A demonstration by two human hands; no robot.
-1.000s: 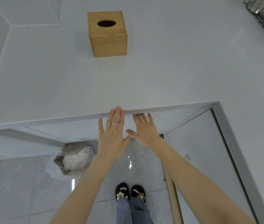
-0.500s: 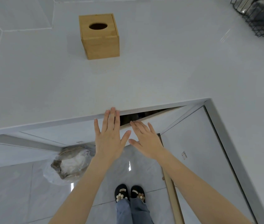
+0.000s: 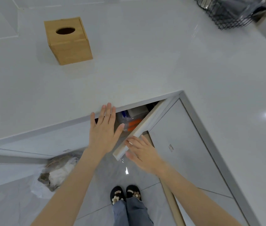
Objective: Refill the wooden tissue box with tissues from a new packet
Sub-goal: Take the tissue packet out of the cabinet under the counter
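The wooden tissue box (image 3: 68,41) stands on the white counter (image 3: 145,62) at the far left, its oval top hole dark, with no tissue showing. Below the counter's front edge a cabinet door (image 3: 138,129) hangs partly swung out. My right hand (image 3: 143,154) has its fingers on the door's free edge. My left hand (image 3: 103,132) is flat with fingers apart, its fingertips at the counter's edge beside the gap. Inside the gap lie clear plastic packets (image 3: 131,122) with orange and blue print; what they hold is unclear.
A black wire basket (image 3: 226,15) with a dark bag sits on the counter's far right corner. On the floor lie a clear plastic bag (image 3: 57,172) at the left and a wooden pole (image 3: 173,203) by my right arm. My feet in black slippers (image 3: 125,193) stand below.
The cabinet door has swung outward from nearly closed, with my right hand moving back along with its edge. The packets inside have come into sight. My left hand stayed by the counter's edge.
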